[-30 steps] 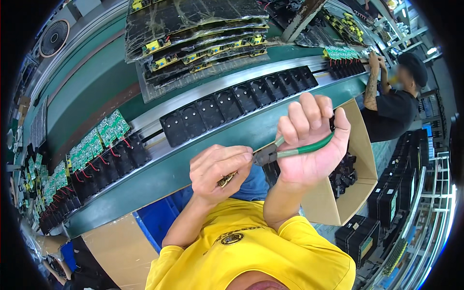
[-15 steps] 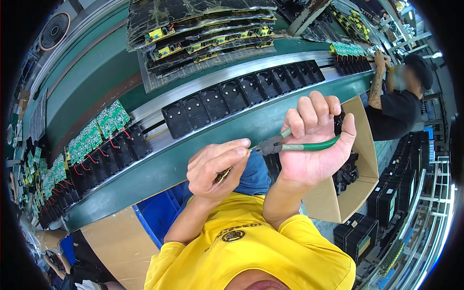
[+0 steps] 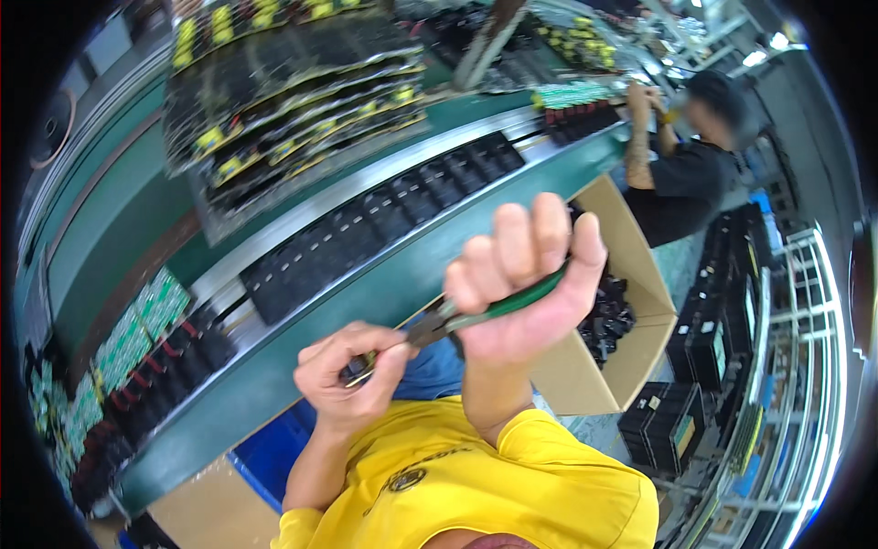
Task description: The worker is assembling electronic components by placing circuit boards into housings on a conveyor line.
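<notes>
My right hand (image 3: 517, 306) is wrapped round a pair of green-handled cutting pliers (image 3: 521, 297), with the handles squeezed together. The dark jaws point down to the left and meet the fingertips of my left hand (image 3: 343, 380). Those fingers are pinched, and whatever sits at the tips is hidden by them and the jaws. Small brass-coloured metal pieces (image 3: 359, 370) show inside the curled left palm; their exact kind is too blurred to tell. Both hands are held above my lap, in front of the green bench edge.
A row of black plastic housings (image 3: 384, 215) lies along the conveyor rail. Green circuit boards (image 3: 137, 329) with red wires stand at the left. Stacked trays of boards (image 3: 293, 91) rise behind. An open cardboard box (image 3: 640, 361) of black parts is at right, near a co-worker (image 3: 686, 183).
The pliers' handles have gone from spread to squeezed, and the jaws are now against my left fingertips. The scene has shifted to the left in the picture with some blur.
</notes>
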`<act>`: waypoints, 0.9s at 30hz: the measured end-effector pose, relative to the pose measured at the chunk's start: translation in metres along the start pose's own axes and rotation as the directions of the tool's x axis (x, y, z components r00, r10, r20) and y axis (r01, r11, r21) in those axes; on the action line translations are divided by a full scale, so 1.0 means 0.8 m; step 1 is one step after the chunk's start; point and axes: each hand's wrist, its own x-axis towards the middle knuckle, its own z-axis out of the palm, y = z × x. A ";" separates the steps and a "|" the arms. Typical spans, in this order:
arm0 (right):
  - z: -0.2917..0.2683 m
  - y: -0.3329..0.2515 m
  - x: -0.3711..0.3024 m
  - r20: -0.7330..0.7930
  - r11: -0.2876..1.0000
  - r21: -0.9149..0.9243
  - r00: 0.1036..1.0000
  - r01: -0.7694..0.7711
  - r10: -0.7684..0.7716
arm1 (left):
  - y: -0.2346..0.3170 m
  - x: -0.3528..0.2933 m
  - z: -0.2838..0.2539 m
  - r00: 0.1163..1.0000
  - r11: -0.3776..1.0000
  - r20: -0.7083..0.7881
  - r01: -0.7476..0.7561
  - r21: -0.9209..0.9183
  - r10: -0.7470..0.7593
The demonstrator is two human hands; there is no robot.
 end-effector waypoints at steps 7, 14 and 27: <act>0.046 -0.017 0.015 0.504 0.990 -0.101 0.853 -0.100 0.138 | 0.009 0.011 -0.006 0.734 0.418 0.494 0.675 -0.608 -0.466; 0.048 -0.013 0.027 0.758 0.980 -0.138 0.621 -0.147 0.200 | -0.024 0.001 -0.012 0.568 0.139 0.743 0.818 -0.559 -0.354; 0.032 0.000 -0.026 0.059 0.458 -0.889 0.993 0.008 0.098 | 0.063 0.046 -0.046 0.870 0.805 0.165 0.492 -0.333 -0.464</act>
